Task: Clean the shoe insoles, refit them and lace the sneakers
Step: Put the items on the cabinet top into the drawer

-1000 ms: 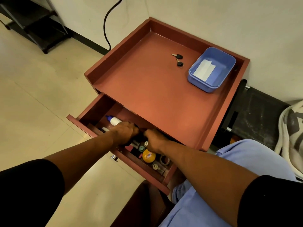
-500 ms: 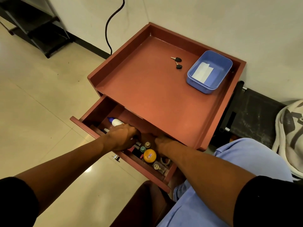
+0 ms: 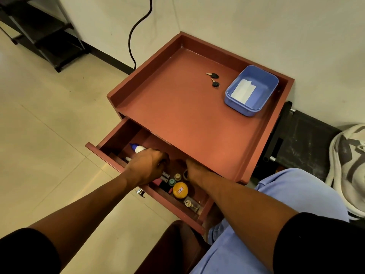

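Glossy cream floor tiles (image 3: 39, 135) left, black shelf rack (image 3: 45, 34) far corner. Red-brown worktop (image 3: 177, 115) has a raised lip on three sides, smooth matte top; two black-headed keys (image 3: 213, 79) and a blue plastic tub (image 3: 254, 107) sit toward the back right, rest bare. Drawer (image 3: 110, 155) is pulled out below the front edge, packed with small stuff: white glue bottle (image 3: 139, 148), yellow round tin (image 3: 180, 190). Left hand (image 3: 146, 168) curled down into drawer, grip hidden, can't tell. Right hand (image 3: 194, 170) reaches under the worktop edge, fingers hidden. White-grey sneaker (image 3: 349, 171) far right on floor.
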